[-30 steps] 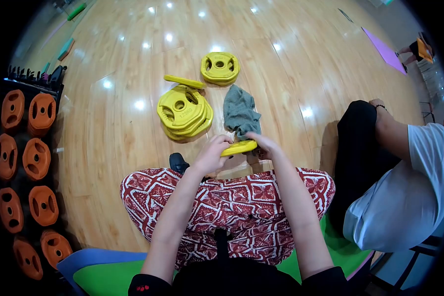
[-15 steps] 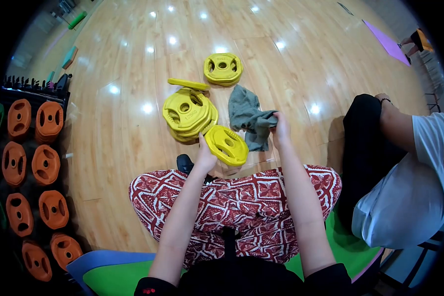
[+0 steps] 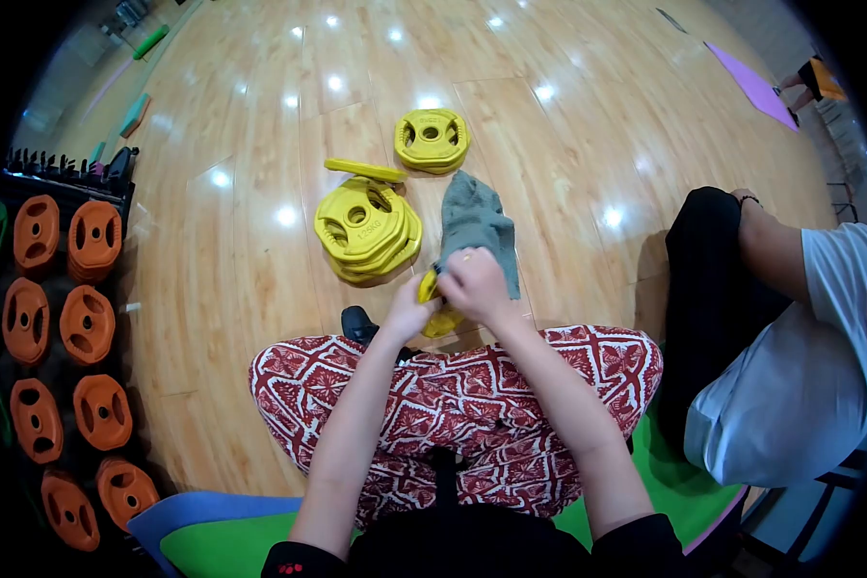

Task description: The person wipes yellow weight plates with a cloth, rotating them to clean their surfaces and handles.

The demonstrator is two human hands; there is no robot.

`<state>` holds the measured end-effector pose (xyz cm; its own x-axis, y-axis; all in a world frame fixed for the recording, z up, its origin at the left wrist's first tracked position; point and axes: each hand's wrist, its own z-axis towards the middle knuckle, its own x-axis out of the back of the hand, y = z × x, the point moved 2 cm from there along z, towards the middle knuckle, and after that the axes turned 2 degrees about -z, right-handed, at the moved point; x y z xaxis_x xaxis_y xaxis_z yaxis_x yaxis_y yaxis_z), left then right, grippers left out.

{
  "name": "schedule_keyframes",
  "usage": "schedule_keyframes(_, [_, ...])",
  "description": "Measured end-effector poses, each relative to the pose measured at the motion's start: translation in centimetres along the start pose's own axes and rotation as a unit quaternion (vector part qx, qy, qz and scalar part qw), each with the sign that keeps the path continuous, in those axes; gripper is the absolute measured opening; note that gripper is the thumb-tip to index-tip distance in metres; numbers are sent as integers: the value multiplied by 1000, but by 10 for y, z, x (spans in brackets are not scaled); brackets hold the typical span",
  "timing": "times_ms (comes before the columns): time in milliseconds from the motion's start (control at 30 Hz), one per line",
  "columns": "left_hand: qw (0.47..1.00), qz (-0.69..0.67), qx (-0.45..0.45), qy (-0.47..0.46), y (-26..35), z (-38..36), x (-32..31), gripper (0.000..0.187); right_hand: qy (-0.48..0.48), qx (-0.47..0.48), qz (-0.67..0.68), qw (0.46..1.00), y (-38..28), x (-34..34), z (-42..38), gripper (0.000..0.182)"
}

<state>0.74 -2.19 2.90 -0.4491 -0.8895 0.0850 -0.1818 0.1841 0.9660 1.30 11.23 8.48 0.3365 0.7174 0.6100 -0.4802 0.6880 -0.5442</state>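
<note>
A yellow weight plate (image 3: 442, 323) is in my left hand (image 3: 410, 310), which grips it by the left edge; my hands cover much of it. My right hand (image 3: 476, 282) is closed on a grey-green cloth (image 3: 477, 223) and meets the plate's upper right side. Most of the cloth trails forward over the floor. Just ahead and to the left, several yellow plates form a stack (image 3: 359, 227), with another plate (image 3: 364, 170) leaning at its far side. Further forward lies a smaller pile of yellow plates (image 3: 432, 141).
Orange weight plates (image 3: 88, 324) fill a rack along the left. A person in a white shirt (image 3: 785, 405) sits close on my right. Beneath me is a green mat (image 3: 231, 539); a black shoe (image 3: 358, 326) shows by my left knee. Wooden floor (image 3: 568, 144) stretches ahead.
My right hand has come left with the cloth, from beside the plate onto it. The held plate has turned from face-up to more edge-on.
</note>
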Motion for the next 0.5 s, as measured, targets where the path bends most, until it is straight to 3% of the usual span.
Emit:
schedule_keyframes(33, [1000, -2, 0, -1, 1, 0, -1, 45, -21, 46, -21, 998, -5, -5, -2, 14])
schedule_keyframes(167, [996, 82, -22, -22, -4, -3, -1, 43, -28, 6, -86, 996, 13, -15, -11, 14])
schedule_keyframes(233, [997, 73, -15, -3, -1, -1, -1, 38, 13, -144, -99, 984, 44, -10, -17, 18])
schedule_keyframes(300, [997, 81, 3, -14, 1, -3, -1, 38, -34, -373, -125, 919, 79, -1, -32, 26])
schedule_keyframes(400, [995, 99, -28, -18, 2, -5, -1, 37, 98, -419, -57, 901, 90, 12, -26, 27])
schedule_keyframes(433, [995, 97, -26, -16, 5, -5, -3, 37, 95, -419, -57, 901, 73, 14, -15, 27])
schedule_keyframes(500, [993, 119, -20, -7, 8, -6, -5, 38, 84, -298, 23, 951, 40, 13, 0, 23])
